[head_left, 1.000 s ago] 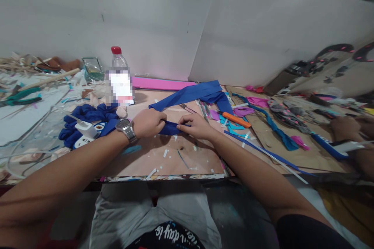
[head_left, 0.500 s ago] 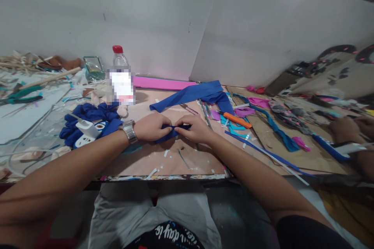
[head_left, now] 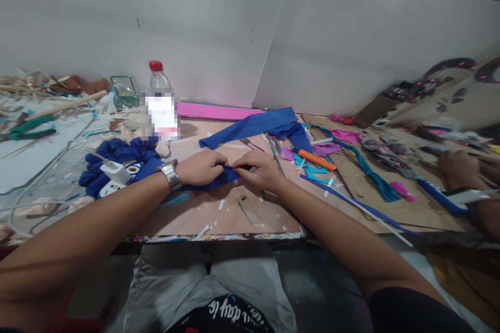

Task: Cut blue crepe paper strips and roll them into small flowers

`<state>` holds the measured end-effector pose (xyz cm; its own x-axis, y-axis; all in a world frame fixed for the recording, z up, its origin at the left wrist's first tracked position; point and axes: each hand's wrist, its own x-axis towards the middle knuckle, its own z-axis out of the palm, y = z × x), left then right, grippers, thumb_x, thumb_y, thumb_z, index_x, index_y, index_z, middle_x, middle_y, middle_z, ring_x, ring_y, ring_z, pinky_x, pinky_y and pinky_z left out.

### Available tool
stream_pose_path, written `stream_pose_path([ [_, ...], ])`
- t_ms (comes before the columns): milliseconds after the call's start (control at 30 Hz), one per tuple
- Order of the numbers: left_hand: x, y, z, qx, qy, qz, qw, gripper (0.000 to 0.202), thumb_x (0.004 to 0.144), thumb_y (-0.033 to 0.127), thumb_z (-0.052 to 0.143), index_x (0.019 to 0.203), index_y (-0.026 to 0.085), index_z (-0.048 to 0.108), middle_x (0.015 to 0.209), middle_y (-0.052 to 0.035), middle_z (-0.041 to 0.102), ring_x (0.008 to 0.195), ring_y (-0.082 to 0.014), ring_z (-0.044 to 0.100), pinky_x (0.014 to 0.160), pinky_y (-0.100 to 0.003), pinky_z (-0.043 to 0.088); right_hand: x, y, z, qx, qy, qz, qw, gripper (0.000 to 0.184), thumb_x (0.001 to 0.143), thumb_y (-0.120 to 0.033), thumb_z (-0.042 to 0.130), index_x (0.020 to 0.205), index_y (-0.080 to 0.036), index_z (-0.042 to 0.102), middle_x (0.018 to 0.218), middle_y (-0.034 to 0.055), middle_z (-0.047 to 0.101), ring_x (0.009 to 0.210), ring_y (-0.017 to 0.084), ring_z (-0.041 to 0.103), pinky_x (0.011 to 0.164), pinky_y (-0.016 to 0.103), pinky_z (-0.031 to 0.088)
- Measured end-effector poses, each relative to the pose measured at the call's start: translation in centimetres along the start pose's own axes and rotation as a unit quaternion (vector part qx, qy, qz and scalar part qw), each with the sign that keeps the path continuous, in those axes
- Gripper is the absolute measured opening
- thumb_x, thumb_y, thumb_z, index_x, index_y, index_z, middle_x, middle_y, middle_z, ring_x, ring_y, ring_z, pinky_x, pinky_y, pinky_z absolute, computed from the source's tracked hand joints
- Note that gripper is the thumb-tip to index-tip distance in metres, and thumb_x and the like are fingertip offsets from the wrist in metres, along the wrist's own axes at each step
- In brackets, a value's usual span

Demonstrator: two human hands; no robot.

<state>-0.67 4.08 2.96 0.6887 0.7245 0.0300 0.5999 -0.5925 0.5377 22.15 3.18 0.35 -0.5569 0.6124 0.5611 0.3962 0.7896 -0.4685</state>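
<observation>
The blue fabric strip (head_left: 221, 182) was at the centre of the frame, its long axis running roughly left to right and rising slightly towards the right hand (head_left: 261, 170), which pinched it between thumb and fingers. The left hand (head_left: 203, 167) gripped it too, close beside. It looked light, soft and limp, hardly fragile, perhaps slightly slippery; its edge seemed best for pinching

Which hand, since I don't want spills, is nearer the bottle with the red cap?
Left. The left hand is in front of the bottle and to its right; the right hand, pinching blue cloth, is farther right.
</observation>
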Motion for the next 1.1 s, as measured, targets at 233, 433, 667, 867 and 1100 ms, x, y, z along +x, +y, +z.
stream_pose_path([
  [233, 0.0, 0.1, -0.1, -0.037, 0.003, 0.017, 0.999, 0.030, 0.097, 0.029, 0.040, 0.088, 0.017, 0.067, 0.088, -0.0051, 0.070, 0.081, -0.0191, 0.061, 0.077, -0.032, 0.042, 0.0, 0.1, -0.2, -0.010, 0.004, -0.024, 1.000, 0.010, 0.091, -0.021, 0.068, 0.090, -0.022, 0.078, 0.088, 0.0050, 0.082, 0.081, 0.020, 0.076, 0.081, 0.036, 0.056],
  [433, 0.1, -0.1, 0.2, -0.034, 0.020, 0.004, 0.999, 0.030, 0.098, 0.035, 0.047, 0.083, 0.017, 0.066, 0.077, -0.0025, 0.067, 0.072, -0.0167, 0.057, 0.067, -0.029, 0.038, 0.0, 0.0, -0.2, -0.035, 0.007, -0.007, 0.999, 0.009, 0.091, -0.025, 0.070, 0.093, -0.022, 0.078, 0.089, 0.0053, 0.081, 0.083, 0.021, 0.075, 0.081, 0.036, 0.054],
  [667, 0.0, 0.3, 0.4, -0.041, 0.047, 0.001, 0.998, 0.026, 0.095, 0.035, 0.053, 0.088, 0.017, 0.071, 0.081, -0.0035, 0.072, 0.071, -0.0162, 0.060, 0.065, -0.028, 0.038, 0.0, 0.1, -0.1, -0.053, 0.003, 0.001, 0.999, 0.008, 0.091, -0.025, 0.070, 0.093, -0.021, 0.077, 0.088, 0.0059, 0.080, 0.081, 0.021, 0.073, 0.080, 0.037, 0.053],
  [867, -0.3, 0.9, 0.9, 0.065, 0.113, 0.012, 0.991, 0.026, 0.095, 0.036, 0.053, 0.091, 0.019, 0.073, 0.082, -0.0049, 0.076, 0.072, -0.0182, 0.065, 0.066, -0.030, 0.038, 0.0, 0.0, -0.1, -0.065, 0.004, 0.017, 0.998, 0.006, 0.091, -0.024, 0.069, 0.090, -0.021, 0.074, 0.088, 0.0065, 0.079, 0.084, 0.023, 0.071, 0.083, 0.038, 0.051],
  [1100, -0.4, 1.2, 1.4, 0.215, 0.116, 0.044, 0.969, 0.027, 0.098, 0.034, 0.049, 0.091, 0.021, 0.072, 0.087, -0.0059, 0.077, 0.076, -0.0203, 0.067, 0.063, -0.031, 0.036, 0.2, -0.7, -0.4, -0.023, -0.036, 0.048, 0.998, 0.009, 0.093, -0.022, 0.062, 0.091, -0.020, 0.070, 0.089, 0.0055, 0.075, 0.083, 0.021, 0.067, 0.082, 0.035, 0.050],
])
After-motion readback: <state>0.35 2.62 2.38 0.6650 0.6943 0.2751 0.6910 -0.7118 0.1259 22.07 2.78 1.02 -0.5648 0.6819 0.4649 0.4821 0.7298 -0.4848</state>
